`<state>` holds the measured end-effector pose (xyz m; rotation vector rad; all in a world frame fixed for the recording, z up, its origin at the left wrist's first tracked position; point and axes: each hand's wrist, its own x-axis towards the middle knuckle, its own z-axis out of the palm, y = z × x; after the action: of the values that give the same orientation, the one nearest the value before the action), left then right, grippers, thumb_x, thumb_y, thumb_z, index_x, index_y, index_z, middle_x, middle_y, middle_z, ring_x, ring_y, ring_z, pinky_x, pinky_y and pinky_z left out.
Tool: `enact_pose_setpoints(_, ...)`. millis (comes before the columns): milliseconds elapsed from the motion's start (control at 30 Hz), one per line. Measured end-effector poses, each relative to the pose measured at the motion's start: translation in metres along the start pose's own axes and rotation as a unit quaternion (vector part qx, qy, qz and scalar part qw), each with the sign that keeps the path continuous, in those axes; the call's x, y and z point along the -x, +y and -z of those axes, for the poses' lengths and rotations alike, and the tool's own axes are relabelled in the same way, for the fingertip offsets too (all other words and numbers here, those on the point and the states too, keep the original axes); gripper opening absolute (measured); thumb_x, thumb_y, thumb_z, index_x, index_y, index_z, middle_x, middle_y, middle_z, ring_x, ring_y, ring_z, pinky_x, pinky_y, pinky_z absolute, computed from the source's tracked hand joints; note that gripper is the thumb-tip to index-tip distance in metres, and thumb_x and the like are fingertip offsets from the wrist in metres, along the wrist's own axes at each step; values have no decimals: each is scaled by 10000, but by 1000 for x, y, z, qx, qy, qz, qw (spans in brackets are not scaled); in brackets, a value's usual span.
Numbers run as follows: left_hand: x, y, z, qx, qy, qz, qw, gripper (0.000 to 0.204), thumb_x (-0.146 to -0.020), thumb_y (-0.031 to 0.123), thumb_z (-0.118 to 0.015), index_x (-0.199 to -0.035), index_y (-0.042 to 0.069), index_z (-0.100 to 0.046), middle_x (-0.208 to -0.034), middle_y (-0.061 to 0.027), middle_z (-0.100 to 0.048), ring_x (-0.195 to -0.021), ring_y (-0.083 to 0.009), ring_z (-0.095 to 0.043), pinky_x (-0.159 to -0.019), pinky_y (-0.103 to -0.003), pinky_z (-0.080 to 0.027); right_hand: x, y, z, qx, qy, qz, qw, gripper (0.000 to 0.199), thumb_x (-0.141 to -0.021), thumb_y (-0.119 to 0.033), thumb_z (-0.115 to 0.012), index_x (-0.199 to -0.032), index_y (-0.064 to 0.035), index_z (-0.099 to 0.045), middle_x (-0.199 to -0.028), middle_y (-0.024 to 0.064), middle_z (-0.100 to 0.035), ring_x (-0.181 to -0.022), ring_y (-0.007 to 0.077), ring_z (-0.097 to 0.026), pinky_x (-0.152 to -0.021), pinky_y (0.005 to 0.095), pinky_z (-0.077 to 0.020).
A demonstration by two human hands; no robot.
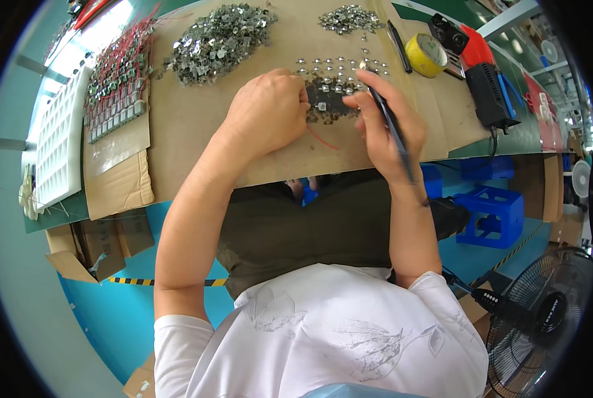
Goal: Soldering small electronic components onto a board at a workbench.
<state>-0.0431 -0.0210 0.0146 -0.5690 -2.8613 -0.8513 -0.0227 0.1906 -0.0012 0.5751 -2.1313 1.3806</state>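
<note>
1. Brown cardboard covers the desk [197, 132], and I see both hands working near the middle of its front edge.
2. My left hand [270, 113] is curled, its fingertips pinching a small dark part [323, 105] with a pale square on it and pressing it to the cardboard; a thin red wire [323, 138] trails out from under the hand.
3. My right hand [382, 126] is clenched around a dark pen-like tool [392, 129], whose tip points down at that part.
4. Just behind the hands, rows of small shiny pieces [339, 66] lie lined up; I judge these the ordered ones.
5. Toward the far edge, a large loose heap of metal bits [220, 40] and a smaller one [349, 18] remain, so much seems left.
6. At the left edge lie red-wired components [117, 73] and a white tray [57, 139]; a yellow tape roll [426, 54] sits far right.
</note>
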Motion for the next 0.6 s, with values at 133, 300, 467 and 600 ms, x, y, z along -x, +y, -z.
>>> enact_pose_setpoints(133,1,-1,-1,-2,-7,11,1000,113,-850,111,-713,-883,3,-719,-929,-163,-688,-923,-381,-670,-842,-470,-530,-25,17,-9,166,-66,184,967,316,-881,-24,-743,-1182,-120,-743,-883,56,-744,-769,261,-652,-733,361,-520)
enact_pose_setpoints(300,-1,0,-2,4,0,7,1000,108,-845,109,-707,-869,4,-718,-930,-157,-692,-920,-380,-671,-843,-473,-531,-26,23,-14,181,-108,172,962,317,-873,-55,-708,-1175,-148,-739,-871,39,-726,-787,273,-605,-725,372,-516)
enact_pose_setpoints(467,-1,-2,0,8,5,2,1000,95,-819,89,-682,-855,9,-721,-928,-153,-694,-915,-376,-673,-841,-470,-534,-25,21,-17,206,-132,171,954,384,-812,-28,-705,-1169,-167,-737,-859,17,-699,-815,267,-591,-715,375,-521)
enact_pose_setpoints(600,-1,0,-1,5,3,10,1000,100,-808,83,-673,-859,11,-722,-922,-154,-694,-911,-374,-675,-839,-466,-535,-23,23,-14,220,-133,186,948,409,-794,-20,-700,-1170,-175,-737,-833,14,-676,-807,267,-579,-707,370,-518)
